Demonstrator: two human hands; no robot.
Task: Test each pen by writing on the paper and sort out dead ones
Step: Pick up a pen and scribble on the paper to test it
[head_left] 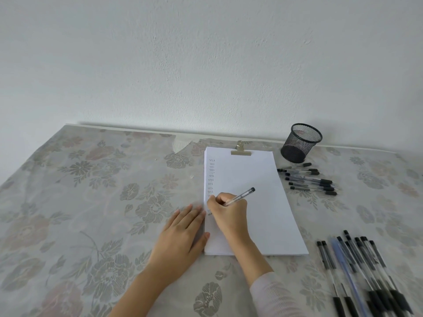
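The left hand point(182, 234) lies flat, fingers straight, on the tablecloth point(80, 202) against the left edge of the paper point(256, 211). The right hand point(230, 212) pinches a pen point(240, 196), tip at the paper's left margin beneath a column of marks. Right of the paper lie two pen groups: one point(309, 180) near the mesh cup point(301, 143), another point(361, 275) nearer the person.

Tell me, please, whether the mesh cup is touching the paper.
Apart. The head view shows bare tablecloth between the mesh cup and the paper's top right corner.
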